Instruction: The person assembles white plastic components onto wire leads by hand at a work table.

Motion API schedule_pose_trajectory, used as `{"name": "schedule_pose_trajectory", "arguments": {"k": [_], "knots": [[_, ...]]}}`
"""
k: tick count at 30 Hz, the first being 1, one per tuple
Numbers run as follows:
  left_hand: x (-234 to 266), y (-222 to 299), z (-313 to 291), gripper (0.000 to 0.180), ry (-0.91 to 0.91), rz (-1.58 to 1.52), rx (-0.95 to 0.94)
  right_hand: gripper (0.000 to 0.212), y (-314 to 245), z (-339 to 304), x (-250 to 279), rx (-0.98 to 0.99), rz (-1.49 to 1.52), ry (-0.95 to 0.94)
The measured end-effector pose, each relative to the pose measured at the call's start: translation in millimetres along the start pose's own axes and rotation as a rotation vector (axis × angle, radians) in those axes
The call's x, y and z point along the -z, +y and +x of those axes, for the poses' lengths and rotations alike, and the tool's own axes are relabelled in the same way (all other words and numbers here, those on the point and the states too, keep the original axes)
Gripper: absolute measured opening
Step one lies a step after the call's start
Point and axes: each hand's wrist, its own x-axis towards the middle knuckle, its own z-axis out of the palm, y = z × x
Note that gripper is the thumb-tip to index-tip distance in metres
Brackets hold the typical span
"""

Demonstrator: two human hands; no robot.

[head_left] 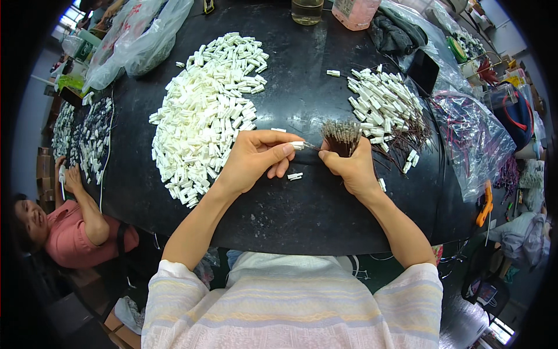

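Observation:
Between thumb and forefinger, my left hand (258, 156) pinches a small white plastic connector housing (297, 145). My right hand (353, 166) grips a bundle of thin brown wires (342, 138) with metal terminals at the upper ends. One wire from the bundle reaches toward the housing; whether its tip is inside is too small to tell. A loose housing (295, 176) lies on the table just below my left fingers. Left of my left hand spreads a big pile of white housings (203, 116). Beyond my right hand lies a heap of housings with brown wires attached (383, 104).
The black table (314, 215) curves around in front of me. Clear plastic bags (139, 41) lie at the far left, another plastic bag (468, 139) at the right. A cup of liquid (307, 10) stands at the back. Orange-handled scissors (485, 203) lie at the right edge. A co-worker (81, 227) sits at left.

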Motion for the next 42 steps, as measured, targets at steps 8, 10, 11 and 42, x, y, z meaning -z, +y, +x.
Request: {"name": "schedule_pose_trajectory", "arguments": {"k": [8, 10, 11, 42], "knots": [[-6.4, 3.4, -3.8, 0.016, -0.012, 0.105, 0.129, 0.007, 0.4, -2.9, -3.2, 0.066, 0.033, 0.004], [-8.0, 3.9, -4.4, 0.015, -0.017, 0.110, 0.133, 0.007, -3.6, -5.5, -5.9, 0.058, -0.091, 0.007], [-9.9, 3.0, -4.9, 0.015, -0.015, 0.083, 0.140, 0.007, -1.4, -5.9, -6.5, 0.054, -0.091, 0.009], [-2.7, -7.4, 2.9, 0.013, 0.067, -0.188, -0.101, 0.005, -5.2, -3.9, -9.5, 0.018, -0.016, -0.046]]}}
